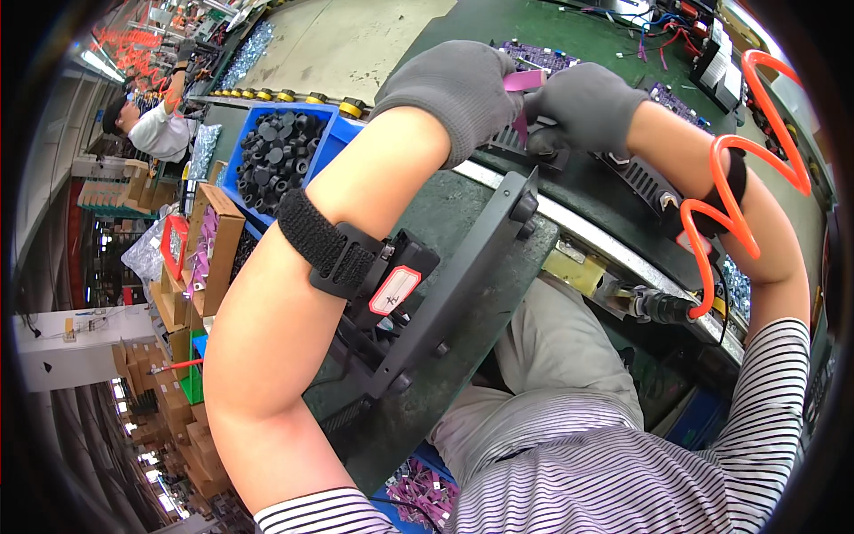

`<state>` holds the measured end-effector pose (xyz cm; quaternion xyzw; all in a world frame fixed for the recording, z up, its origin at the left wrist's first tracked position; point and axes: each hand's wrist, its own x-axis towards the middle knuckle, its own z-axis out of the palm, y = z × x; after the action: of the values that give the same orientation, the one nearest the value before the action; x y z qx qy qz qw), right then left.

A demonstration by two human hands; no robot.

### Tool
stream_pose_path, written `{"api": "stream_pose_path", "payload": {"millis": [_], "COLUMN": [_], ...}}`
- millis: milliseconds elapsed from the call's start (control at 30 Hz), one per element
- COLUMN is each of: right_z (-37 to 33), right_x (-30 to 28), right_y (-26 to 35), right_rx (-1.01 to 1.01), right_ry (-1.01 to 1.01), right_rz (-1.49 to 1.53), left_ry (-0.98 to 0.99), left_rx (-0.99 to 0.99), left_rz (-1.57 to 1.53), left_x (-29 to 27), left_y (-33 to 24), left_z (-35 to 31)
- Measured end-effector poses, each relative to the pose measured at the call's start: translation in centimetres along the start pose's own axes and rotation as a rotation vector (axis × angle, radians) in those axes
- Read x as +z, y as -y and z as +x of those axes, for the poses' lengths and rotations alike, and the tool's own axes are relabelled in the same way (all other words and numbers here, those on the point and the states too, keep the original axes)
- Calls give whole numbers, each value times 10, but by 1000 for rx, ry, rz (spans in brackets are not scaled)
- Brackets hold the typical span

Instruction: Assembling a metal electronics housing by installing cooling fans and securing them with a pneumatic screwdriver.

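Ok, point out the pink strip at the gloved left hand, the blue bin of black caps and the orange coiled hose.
Pink strip [526, 80], head view: its exposed end.
Blue bin [329, 130], head view: its right wall.
Orange coiled hose [735, 141], head view: top of a middle loop.

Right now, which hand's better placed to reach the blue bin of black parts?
Probably left: the left hand is nearer the blue bin, which lies to its left. The right hand is farther, beyond the left one. A pink strip shows between them; whose grip has it, I can't tell.
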<state>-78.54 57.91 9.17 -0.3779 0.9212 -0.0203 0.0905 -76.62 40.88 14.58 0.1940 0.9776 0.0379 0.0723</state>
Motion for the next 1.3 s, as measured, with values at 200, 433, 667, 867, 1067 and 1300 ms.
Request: {"api": "stream_pose_path", "payload": {"millis": [200, 433, 667, 867, 1067, 1300], "right_z": [6, 3, -2, -1, -51, -153], "right_x": [3, 3, 15, 24, 33, 36], "right_y": [4, 2, 4, 10, -34, -85], "right_rx": [84, 10, 173, 253, 272, 323], "right_ry": [-7, -20, -152, 29, -181, -264], "right_rz": [-95, -75, -123, -93, 549, 1197], "left_ry": [-42, -52, -134, -233, 68, 70], "left_rx": [35, 39, -61, 21, -130, 128], "left_rz": [61, 64, 69, 91, -74, -48], "left_x": [-1, 2, -30, -64, -63, -60], "left_y": [-3, 0, -13, -7, -23, -82], "left_z": [1, -1, -26, -54, -50, -41]}}
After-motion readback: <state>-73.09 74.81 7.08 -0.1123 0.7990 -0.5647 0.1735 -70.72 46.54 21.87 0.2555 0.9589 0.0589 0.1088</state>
